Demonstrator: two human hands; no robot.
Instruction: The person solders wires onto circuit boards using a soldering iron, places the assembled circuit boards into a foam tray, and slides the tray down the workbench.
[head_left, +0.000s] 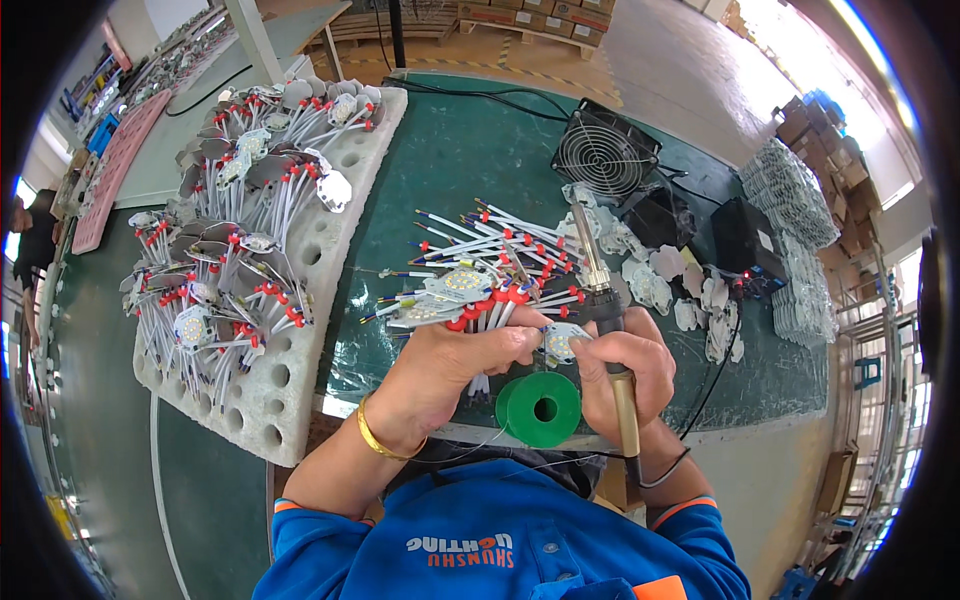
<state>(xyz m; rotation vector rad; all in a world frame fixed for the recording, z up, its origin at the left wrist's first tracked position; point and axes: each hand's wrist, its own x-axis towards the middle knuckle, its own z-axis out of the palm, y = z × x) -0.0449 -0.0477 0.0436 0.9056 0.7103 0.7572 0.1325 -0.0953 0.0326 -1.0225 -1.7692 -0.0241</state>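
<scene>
My left hand [450,365] is closed around a bunch of white wires [492,318] with red rings, their lower ends showing below the fingers. Between my two hands sits a small round LED board [563,342] with yellow chips, its edge pinched by my right hand [640,370]. That same hand also grips a soldering iron [627,410], whose metal tip points away from me. Just beyond my hands lies a pile of wires [500,240] with red rings, another LED board [466,283] among them. A green solder spool [518,412] stands at the table's near edge.
On the left, a white foam tray [345,195] with holes carries bundles of wired boards [215,280]. A black fan [605,150] stands at the back of the green table [440,130]. Loose boards [650,285], a black box [748,245] and stacked boards [800,280] lie rightward. A black cord [712,385] trails by my right arm.
</scene>
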